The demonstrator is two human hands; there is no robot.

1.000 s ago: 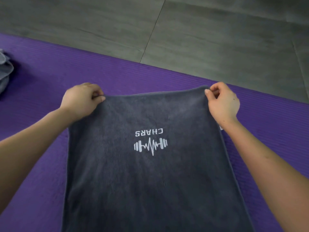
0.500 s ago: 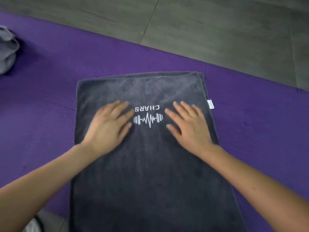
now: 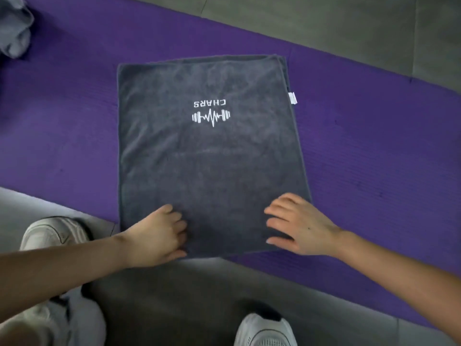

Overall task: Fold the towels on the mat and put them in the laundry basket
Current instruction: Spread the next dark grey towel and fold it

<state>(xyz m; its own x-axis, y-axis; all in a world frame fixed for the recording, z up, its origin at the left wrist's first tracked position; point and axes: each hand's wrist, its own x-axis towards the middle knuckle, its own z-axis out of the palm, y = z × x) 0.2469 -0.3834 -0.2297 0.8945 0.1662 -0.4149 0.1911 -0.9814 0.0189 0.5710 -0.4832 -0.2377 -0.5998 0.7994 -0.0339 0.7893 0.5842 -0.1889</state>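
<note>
A dark grey towel (image 3: 209, 161) with a white dumbbell logo lies flat on the purple mat (image 3: 374, 158), folded over with doubled edges at its far right corner and a small white tag on its right side. My left hand (image 3: 157, 236) rests at the towel's near left corner, fingers curled onto the near edge. My right hand (image 3: 296, 223) lies near the near right corner, fingers spread over the cloth. Whether either hand pinches the edge is not clear. The laundry basket is not in view.
A crumpled light grey towel (image 3: 15, 31) sits on the mat at the far left. Grey tiled floor (image 3: 349, 28) lies beyond the mat. My white shoes (image 3: 55, 231) (image 3: 264, 330) stand on the floor at the mat's near edge.
My hands let go of the far corners, pressed flat beside the logo, then slid back to the towel's near edge. The view tilted down, and my shoes came into sight.
</note>
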